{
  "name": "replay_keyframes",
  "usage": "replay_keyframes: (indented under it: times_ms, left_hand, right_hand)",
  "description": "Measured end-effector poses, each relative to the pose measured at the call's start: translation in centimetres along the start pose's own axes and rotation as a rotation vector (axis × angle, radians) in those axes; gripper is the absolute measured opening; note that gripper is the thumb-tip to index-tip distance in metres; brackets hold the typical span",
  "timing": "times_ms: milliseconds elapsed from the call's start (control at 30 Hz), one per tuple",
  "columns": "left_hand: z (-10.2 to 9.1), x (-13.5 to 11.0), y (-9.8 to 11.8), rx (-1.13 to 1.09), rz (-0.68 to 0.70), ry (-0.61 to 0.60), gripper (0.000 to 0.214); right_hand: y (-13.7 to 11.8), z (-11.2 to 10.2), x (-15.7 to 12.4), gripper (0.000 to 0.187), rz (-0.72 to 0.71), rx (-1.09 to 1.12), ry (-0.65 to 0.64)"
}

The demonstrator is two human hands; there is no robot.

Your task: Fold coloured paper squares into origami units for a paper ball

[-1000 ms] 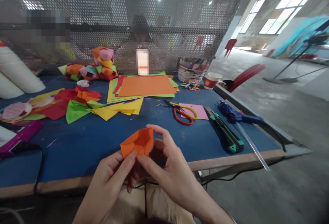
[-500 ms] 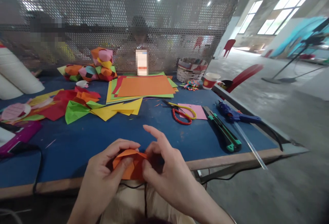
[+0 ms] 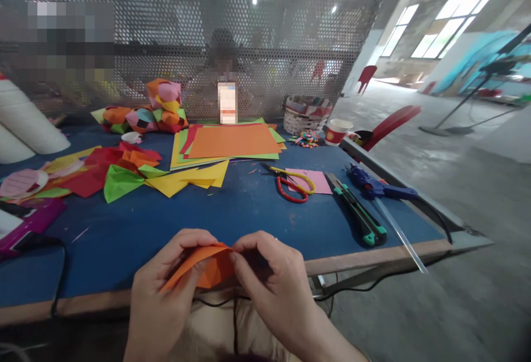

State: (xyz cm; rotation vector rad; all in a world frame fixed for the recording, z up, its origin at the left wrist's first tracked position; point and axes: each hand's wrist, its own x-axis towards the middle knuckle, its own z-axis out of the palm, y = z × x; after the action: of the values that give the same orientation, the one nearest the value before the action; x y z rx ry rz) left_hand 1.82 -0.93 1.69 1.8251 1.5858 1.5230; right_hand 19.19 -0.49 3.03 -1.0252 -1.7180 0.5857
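A folded piece of orange paper [image 3: 202,267] is held over the near edge of the blue table [image 3: 136,229]. My left hand [image 3: 168,287] pinches its left side, thumb under and fingers curled over the top fold. My right hand [image 3: 271,282] pinches its right end between thumb and forefinger. Both hands are closed on the paper, close together, just in front of my lap.
A stack of coloured sheets [image 3: 232,140] lies mid-table, folded paper scraps [image 3: 120,174] to the left, paper shapes [image 3: 155,108] at the back. Scissors [image 3: 292,182], a utility knife [image 3: 359,210] and a blue glue gun [image 3: 375,187] lie right. A perforated metal screen [image 3: 207,35] stands behind, a person beyond it.
The orange paper came down from an upright open shape to a flatter fold at the table edge. Both hands dropped and closed tighter on it.
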Motion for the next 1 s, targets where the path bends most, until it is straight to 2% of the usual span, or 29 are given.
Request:
replay_keyframes:
  times_ms: [100,233,333,433,600,800,1000]
  left_hand:
    - [0.2,0.0,0.9,0.096,0.2,0.03,0.017]
    - [0.3,-0.1,1.7,0.221,0.46,0.119,0.027]
    - [0.3,0.1,1.8,0.246,0.522,0.074,0.023]
    - [0.3,0.3,1.6,0.244,0.529,0.053,0.022]
    - [0.5,0.3,1.2,0.227,0.533,0.1,0.023]
    - [0.5,0.7,0.8,0.23,0.502,0.028,0.021]
    - [0.3,0.4,0.3,0.157,0.372,0.024,0.019]
  right_hand:
    - [0.7,0.2,0.0,0.014,-0.161,-0.145,0.065]
    - [1.3,0.3,0.0,0.015,-0.258,-0.258,0.024]
    - [1.2,0.4,-0.1,0.014,-0.313,-0.291,-0.015]
    - [1.1,0.5,-0.1,0.015,-0.34,-0.306,-0.023]
    - [1.3,0.7,0.0,0.013,-0.33,-0.291,-0.035]
    - [1.6,0.7,0.2,0.014,-0.355,-0.29,-0.026]
    - [1.5,0.8,0.4,0.015,-0.315,-0.256,-0.014]
